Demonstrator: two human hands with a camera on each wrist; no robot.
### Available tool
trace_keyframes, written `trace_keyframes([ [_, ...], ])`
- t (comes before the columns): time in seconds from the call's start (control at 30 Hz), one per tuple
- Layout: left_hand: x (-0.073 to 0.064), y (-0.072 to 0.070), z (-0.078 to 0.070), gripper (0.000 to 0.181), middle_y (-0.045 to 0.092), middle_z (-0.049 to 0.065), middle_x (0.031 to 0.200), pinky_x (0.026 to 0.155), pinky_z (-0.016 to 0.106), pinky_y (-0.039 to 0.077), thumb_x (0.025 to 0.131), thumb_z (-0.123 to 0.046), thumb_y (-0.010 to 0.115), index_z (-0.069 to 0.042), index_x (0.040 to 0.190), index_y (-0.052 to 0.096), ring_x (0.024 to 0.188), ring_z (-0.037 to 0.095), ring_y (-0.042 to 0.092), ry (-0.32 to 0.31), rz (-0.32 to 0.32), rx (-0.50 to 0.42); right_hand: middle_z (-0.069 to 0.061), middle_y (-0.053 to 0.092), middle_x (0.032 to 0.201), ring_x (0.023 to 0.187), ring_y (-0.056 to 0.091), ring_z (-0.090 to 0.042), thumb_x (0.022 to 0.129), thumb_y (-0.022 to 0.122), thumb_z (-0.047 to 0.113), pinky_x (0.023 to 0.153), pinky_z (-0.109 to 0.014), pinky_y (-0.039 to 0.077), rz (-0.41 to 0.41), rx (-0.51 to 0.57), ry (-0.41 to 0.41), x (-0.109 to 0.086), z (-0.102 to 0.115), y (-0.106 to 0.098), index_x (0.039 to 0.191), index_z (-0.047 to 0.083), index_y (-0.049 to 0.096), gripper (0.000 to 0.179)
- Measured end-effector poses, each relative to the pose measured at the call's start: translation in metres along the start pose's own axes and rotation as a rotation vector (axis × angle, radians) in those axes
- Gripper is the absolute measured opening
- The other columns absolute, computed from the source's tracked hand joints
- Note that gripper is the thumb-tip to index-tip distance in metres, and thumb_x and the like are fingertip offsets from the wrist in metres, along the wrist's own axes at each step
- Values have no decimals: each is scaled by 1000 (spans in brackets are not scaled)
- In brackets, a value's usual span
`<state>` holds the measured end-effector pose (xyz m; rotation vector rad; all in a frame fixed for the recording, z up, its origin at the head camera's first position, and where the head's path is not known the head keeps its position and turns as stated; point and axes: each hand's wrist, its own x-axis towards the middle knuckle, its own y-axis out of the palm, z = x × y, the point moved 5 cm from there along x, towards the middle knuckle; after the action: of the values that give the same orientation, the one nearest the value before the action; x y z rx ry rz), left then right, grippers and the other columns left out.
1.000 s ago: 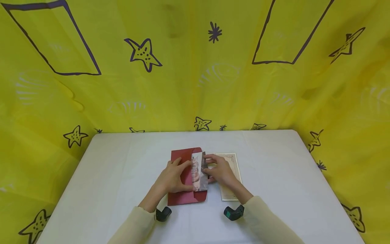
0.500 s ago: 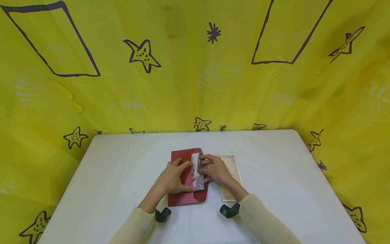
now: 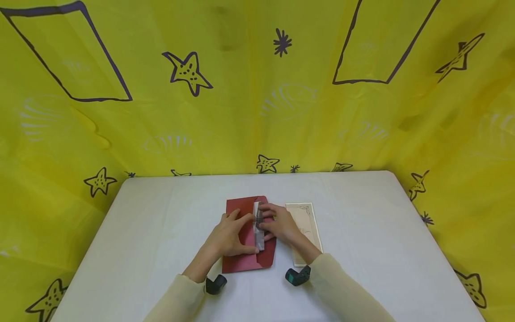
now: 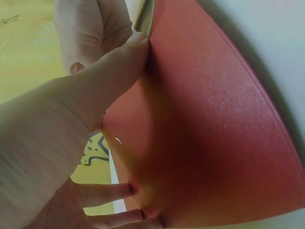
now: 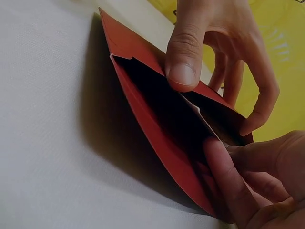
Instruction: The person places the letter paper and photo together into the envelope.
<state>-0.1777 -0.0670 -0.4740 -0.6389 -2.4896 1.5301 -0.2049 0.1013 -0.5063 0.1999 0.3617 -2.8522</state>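
A red envelope (image 3: 243, 264) lies on the table with its mouth and flap toward the right. My left hand (image 3: 228, 235) holds it at the mouth, thumb and index finger set apart along the opening edge. My right hand (image 3: 283, 223) grips a printed photo (image 3: 259, 241), most of which is inside the envelope; only a narrow strip shows in the head view. In the right wrist view the pocket gapes dark, with the left thumb (image 5: 183, 71) on its edge and right fingers (image 5: 228, 176) at the mouth. The left wrist view shows the envelope's red face (image 4: 214, 119) bowed.
A cream card with a fine border (image 3: 306, 214) lies right of the envelope, partly beneath the right forearm. A white cloth covers the table (image 3: 161, 214). Behind it hangs a yellow curtain (image 3: 241, 125) with starfish drawings. Each wrist wears a black camera (image 3: 216, 284).
The right hand has moved left with the photo, which has slid deeper into the envelope, so a thinner strip shows. The left hand stays nearly in place.
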Motion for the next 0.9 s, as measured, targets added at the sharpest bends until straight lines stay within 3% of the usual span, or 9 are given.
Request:
trace_keyframes([
  [0.5,-1,-2,1,77,45,26,152,89,64,54,70,-57,89,-27,134,60,131,55,46,15,-25,-21,-24,68,119,80,74,-28,91,67,-12,57,-41,61,63,50,-25,10,5,9,139,-2,56,50],
  [0.9,-2,-3,2,78,46,24,153,90,63,54,70,-58,89,-28,135,60,133,52,45,29,-33,-37,-23,67,123,80,74,-28,92,67,-9,58,-42,62,79,60,11,9,6,8,141,1,55,51],
])
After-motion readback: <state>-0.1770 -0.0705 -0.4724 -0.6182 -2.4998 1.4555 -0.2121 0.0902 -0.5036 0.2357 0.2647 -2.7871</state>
